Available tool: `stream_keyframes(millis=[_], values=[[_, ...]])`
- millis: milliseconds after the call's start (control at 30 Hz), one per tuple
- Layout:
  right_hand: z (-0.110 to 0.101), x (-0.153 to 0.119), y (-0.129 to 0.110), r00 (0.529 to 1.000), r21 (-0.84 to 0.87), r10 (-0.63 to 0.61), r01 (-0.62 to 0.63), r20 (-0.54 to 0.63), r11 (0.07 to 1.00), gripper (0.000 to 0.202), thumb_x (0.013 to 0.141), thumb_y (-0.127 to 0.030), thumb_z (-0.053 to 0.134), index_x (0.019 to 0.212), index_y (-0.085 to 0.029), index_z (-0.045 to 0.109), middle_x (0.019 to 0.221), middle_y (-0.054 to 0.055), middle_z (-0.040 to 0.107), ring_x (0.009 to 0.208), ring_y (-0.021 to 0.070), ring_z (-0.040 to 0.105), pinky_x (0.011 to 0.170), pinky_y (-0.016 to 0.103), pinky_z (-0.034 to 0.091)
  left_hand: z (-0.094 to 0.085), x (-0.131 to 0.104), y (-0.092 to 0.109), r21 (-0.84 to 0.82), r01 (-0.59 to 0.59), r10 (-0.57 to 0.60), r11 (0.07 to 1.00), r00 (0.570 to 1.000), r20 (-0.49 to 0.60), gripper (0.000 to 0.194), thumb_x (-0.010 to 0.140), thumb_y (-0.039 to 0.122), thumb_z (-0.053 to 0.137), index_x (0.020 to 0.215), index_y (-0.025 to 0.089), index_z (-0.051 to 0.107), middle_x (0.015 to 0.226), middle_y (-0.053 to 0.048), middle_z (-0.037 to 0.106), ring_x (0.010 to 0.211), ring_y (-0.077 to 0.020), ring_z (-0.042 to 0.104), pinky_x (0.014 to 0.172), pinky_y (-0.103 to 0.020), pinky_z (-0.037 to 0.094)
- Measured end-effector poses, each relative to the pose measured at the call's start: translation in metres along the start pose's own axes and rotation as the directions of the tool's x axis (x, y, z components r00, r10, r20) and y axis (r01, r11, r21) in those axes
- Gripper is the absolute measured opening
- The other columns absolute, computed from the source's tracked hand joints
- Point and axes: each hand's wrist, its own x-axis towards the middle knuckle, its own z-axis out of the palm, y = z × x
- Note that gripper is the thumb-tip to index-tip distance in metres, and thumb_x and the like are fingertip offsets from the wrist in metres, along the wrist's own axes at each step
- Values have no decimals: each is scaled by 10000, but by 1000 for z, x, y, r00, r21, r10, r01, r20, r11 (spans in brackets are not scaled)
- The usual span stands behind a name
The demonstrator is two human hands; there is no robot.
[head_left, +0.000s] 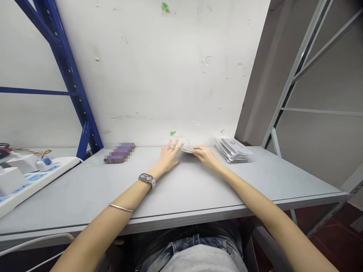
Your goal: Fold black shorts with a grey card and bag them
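Note:
Near the wall at the back of the grey table, a thin whitish flat item lies between my hands. My right hand has its fingers closed on the right end of this item. My left hand, with a ring on one finger and a watch on the wrist, is spread with its fingers apart at the item's left side and holds nothing. To the right of my right hand sits a stack of white printed packets.
A purple, pixelated object lies at the back left. On the far left is a white power strip with plugs and cables. A blue metal frame rises behind it, and a grey frame stands at the right.

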Motion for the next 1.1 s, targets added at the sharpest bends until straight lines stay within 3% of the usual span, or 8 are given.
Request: stream_keyframes(millis=[67,167,333,467,633,767,933,1100], values=[[14,-2,-7,990,65,-130,127,47,990,361,918,-183,565,1271,-228,625,1339,103,571,1210,221,525,1010,348,423,1,-1,2,-27,-61,63,998,996,57,750,848,253,604,1529,293,291,1618,-63,208,1472,-346,193,1155,-542,244],[20,-6,-7,989,22,-126,125,82,992,412,853,-97,599,1254,-193,613,1293,119,575,1201,236,518,985,357,430,5,-2,0,-99,-37,56,994,979,196,560,907,247,511,1460,279,432,1549,-72,378,1405,-317,361,1112,-492,346],[13,-7,3,996,-106,-24,33,89,994,165,861,-99,572,964,-183,670,1036,80,654,1017,219,583,906,343,425,7,-1,-9,-124,-50,78,991,967,241,512,951,273,449,1461,304,427,1551,-57,377,1415,-307,344,1105,-516,338],[14,-5,3,995,-154,-20,35,96,987,72,870,-144,604,890,-170,668,992,80,669,975,220,592,878,346,420,7,0,-18,-117,-67,95,991,962,256,528,957,217,408,1470,339,403,1561,-41,357,1417,-288,341,1093,-517,339],[20,-4,-1,991,-159,-117,125,60,979,135,899,-109,561,856,-174,671,947,76,680,959,209,592,860,348,447,11,0,-24,-134,-43,73,990,972,224,572,924,129,400,1454,343,426,1550,-43,379,1420,-282,342,1076,-534,347],[26,-4,-7,970,-159,-226,210,-92,965,179,925,-125,539,815,-172,673,1010,99,690,1104,244,548,910,383,468,12,0,-16,-250,-83,119,965,984,131,480,930,272,502,1410,287,493,1514,-93,431,1397,-302,376,1102,-575,290],[33,-3,-24,945,-188,-268,233,-188,954,198,952,-181,509,880,-175,693,1221,113,640,1267,273,457,971,444,462,12,3,7,-349,-272,262,897,962,-78,191,887,289,601,1033,236,711,1359,-81,597,1298,-272,488,1115,-521,287],[34,-1,-35,929,-272,-298,236,-219,933,195,949,-189,504,997,-154,690,1326,147,578,1337,295,390,969,452,462,12,7,13,-272,-342,315,900,939,-137,101,879,199,607,858,216,705,1091,-59,726,1199,-249,556,1086,-501,297]])
